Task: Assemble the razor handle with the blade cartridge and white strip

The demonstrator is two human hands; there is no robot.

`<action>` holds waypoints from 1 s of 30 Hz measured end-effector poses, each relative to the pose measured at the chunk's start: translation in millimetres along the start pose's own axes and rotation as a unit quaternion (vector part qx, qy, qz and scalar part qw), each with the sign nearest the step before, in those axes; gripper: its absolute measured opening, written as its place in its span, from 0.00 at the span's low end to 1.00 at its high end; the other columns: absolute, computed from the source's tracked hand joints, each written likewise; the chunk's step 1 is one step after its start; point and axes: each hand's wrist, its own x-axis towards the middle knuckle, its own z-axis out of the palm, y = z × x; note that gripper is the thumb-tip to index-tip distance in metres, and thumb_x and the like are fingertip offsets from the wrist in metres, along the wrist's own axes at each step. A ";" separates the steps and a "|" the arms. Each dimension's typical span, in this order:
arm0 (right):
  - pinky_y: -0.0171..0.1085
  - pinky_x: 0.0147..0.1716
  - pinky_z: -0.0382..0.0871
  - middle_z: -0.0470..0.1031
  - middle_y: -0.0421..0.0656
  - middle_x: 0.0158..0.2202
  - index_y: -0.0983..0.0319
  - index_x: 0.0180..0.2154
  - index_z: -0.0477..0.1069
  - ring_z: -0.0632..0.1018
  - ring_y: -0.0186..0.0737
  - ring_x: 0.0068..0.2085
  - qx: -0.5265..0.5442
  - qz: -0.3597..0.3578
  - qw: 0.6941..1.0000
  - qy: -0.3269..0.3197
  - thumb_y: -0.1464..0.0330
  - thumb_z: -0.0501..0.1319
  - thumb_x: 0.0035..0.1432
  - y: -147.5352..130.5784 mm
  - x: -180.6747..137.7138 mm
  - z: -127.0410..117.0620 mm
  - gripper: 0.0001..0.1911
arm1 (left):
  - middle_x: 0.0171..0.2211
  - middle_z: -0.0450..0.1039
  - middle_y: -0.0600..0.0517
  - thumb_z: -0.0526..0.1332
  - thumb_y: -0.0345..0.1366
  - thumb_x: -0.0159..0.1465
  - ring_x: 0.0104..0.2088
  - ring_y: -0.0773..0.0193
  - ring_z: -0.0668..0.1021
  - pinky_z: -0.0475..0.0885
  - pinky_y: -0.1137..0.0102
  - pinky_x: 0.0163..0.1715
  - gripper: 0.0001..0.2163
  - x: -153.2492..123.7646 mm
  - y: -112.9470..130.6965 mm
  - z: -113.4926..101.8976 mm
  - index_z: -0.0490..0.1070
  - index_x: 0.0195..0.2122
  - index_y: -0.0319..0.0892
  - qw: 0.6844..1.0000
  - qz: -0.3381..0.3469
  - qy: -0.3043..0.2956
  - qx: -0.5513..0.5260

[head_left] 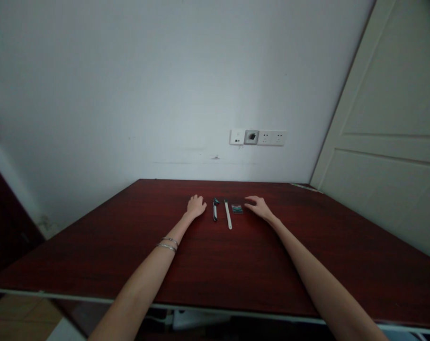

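Note:
Three small things lie side by side on the dark red wooden table [201,255]. The left one looks like a razor [215,211] with a black and white handle and its head at the far end. In the middle is a long, thin white stick [228,217] with a dark tip and a hole at its near end. On the right lies a small flat clear pack [237,209] with dark teal contents I cannot make out. My left hand [196,206] rests open on the table, left of the razor. Just right of the pack, my right hand [257,207] is open with fingers curved toward it, holding nothing.
Behind the table stands a white wall with a row of sockets [272,138], one holding a black plug [252,136]. A pale panelled door [385,142] borders the right side. Below the near edge, a white object [197,318] shows partly.

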 end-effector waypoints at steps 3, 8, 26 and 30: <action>0.45 0.53 0.53 0.69 0.51 0.50 0.65 0.43 0.73 0.65 0.47 0.54 -0.136 0.038 0.989 0.037 0.66 0.54 0.53 14.0 -5.0 -4.0 0.17 | 0.59 0.54 0.39 0.47 0.42 0.63 0.59 0.49 0.59 0.57 0.59 0.53 0.20 -0.7 -4.8 5.8 0.62 0.52 0.36 0.997 0.032 -0.034 0.059; 0.43 0.50 0.58 0.70 0.52 0.50 0.65 0.47 0.72 0.68 0.48 0.52 -0.219 0.065 0.973 0.015 0.67 0.49 0.56 12.1 -12.5 -3.4 0.20 | 0.59 0.55 0.40 0.43 0.43 0.64 0.59 0.48 0.58 0.55 0.57 0.53 0.22 -1.0 -6.8 11.2 0.59 0.55 0.37 0.995 0.039 -0.031 0.083; 0.41 0.46 0.64 0.70 0.51 0.50 0.63 0.48 0.71 0.71 0.48 0.50 -0.228 0.058 0.972 -0.011 0.67 0.49 0.57 -1.1 -17.7 -14.1 0.21 | 0.56 0.61 0.42 0.43 0.42 0.64 0.57 0.52 0.61 0.58 0.61 0.52 0.20 -4.3 -3.8 8.2 0.62 0.53 0.39 0.994 0.054 -0.007 0.098; 0.40 0.46 0.64 0.70 0.51 0.50 0.63 0.48 0.71 0.72 0.47 0.50 -0.221 0.057 0.974 -0.011 0.67 0.49 0.56 0.8 -17.2 -13.5 0.20 | 0.55 0.61 0.41 0.45 0.41 0.64 0.57 0.52 0.61 0.58 0.61 0.52 0.20 -7.2 -1.2 4.6 0.63 0.52 0.38 0.995 0.056 -0.005 0.084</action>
